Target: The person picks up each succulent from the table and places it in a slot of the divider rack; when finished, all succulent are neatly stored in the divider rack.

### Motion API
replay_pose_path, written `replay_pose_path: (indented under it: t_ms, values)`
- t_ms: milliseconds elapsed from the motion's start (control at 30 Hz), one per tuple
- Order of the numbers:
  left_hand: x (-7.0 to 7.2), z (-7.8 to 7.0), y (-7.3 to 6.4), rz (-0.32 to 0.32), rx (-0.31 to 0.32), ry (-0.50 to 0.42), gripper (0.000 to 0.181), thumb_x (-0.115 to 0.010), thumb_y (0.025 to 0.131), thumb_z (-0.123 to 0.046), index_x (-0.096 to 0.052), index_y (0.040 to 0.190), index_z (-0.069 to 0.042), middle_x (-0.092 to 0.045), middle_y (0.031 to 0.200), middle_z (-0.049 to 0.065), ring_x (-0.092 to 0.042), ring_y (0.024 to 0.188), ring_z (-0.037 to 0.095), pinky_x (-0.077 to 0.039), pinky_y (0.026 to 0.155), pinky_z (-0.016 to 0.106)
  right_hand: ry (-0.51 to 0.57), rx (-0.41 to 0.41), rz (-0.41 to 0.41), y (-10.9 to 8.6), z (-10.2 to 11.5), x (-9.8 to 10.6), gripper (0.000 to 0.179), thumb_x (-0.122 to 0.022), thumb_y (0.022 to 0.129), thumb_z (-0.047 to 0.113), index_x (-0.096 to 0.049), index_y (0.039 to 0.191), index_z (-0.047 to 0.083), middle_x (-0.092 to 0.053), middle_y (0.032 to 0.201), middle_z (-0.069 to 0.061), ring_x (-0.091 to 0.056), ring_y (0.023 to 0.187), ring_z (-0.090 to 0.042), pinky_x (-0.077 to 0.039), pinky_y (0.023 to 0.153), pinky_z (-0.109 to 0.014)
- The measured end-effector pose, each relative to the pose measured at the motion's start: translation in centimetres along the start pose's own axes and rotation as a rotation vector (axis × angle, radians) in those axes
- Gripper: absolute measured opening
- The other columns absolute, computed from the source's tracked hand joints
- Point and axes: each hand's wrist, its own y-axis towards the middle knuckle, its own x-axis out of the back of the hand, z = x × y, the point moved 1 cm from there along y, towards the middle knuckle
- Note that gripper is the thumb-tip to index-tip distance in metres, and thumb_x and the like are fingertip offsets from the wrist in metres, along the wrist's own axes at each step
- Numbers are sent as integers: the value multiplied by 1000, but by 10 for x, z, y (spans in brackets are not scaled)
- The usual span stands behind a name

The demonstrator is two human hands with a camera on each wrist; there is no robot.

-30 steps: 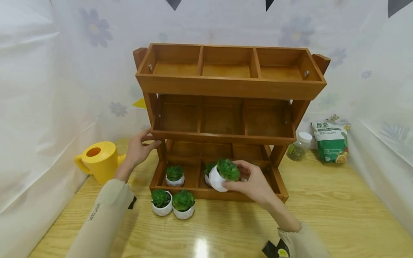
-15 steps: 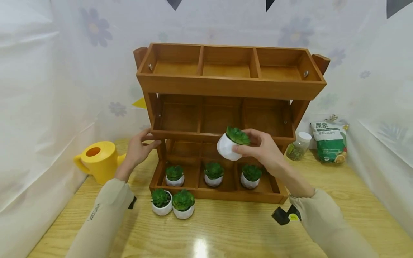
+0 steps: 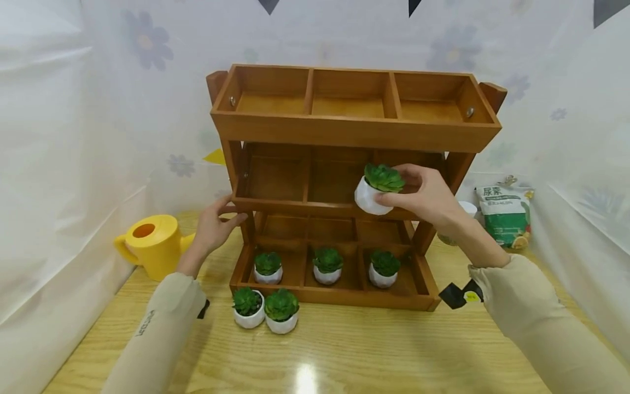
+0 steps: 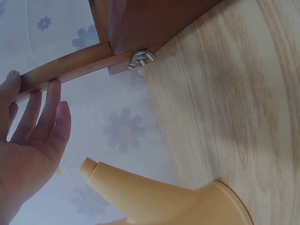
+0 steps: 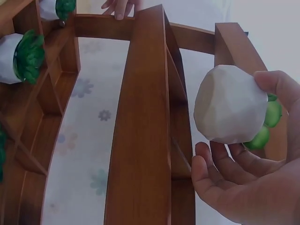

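A small potted succulent [image 3: 374,191] with a white faceted pot is held by my right hand [image 3: 427,197], thumb on one side and fingers on the other. It is raised in front of the middle tier of the wooden plant stand [image 3: 354,134], tilted slightly. In the right wrist view the white pot [image 5: 229,105] hides most of its leaves. At the stand's left side, my left hand [image 3: 214,225] holds the side post [image 4: 65,65] between thumb and fingertips. Three potted succulents sit in the bottom tier, one per compartment, including the middle one [image 3: 327,266].
Two more potted succulents, a left one [image 3: 248,309] and a right one [image 3: 281,312], stand on the table before the stand. A yellow watering can [image 3: 156,246] is at left. At right are a jar [image 3: 467,209], partly hidden by my arm, and a green-white bag [image 3: 505,216].
My right hand has lifted the potted succulent from in front of the bottom tier up and rightward to the middle tier. The left hand stays on the post.
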Motion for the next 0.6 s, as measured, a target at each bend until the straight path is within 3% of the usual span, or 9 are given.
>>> replay_pose_path:
  t_ms: [200, 333, 433, 600]
  values:
    - [-1, 0, 2, 0, -1, -11, 59, -62, 95, -18, -38, 147, -5, -48, 138, 22, -54, 117, 39, -52, 86, 52, -57, -33, 25, 3, -4, 17, 59, -73, 84, 33, -53, 132, 6, -60, 117, -11, -59, 99, -20, -50, 78, -34]
    - [-2, 0, 2, -9, -9, -10, 58, -62, 95, -16, -38, 147, -4, -48, 138, 22, -55, 116, 39, -52, 86, 52, -44, -49, 29, 6, -15, 27, 68, -68, 88, 34, -42, 142, 2, -56, 123, -17, -59, 93, -15, -52, 77, -34]
    - [-2, -1, 2, -9, -7, -10, 58, -62, 95, -15, -38, 146, -3, -48, 138, 23, -55, 116, 39, -52, 86, 52, -69, -48, -2, 9, -23, 33, 66, -67, 89, 35, -44, 142, 3, -57, 124, -19, -62, 85, -12, -53, 77, -34]
    - [-2, 1, 0, -8, 10, -6, 60, -62, 95, -15, -35, 147, -2, -47, 138, 25, -54, 116, 40, -52, 87, 52, -119, -71, -9, 17, -32, 41, 72, -69, 88, 36, -41, 143, 0, -49, 136, -22, -57, 108, -28, -48, 89, -48]
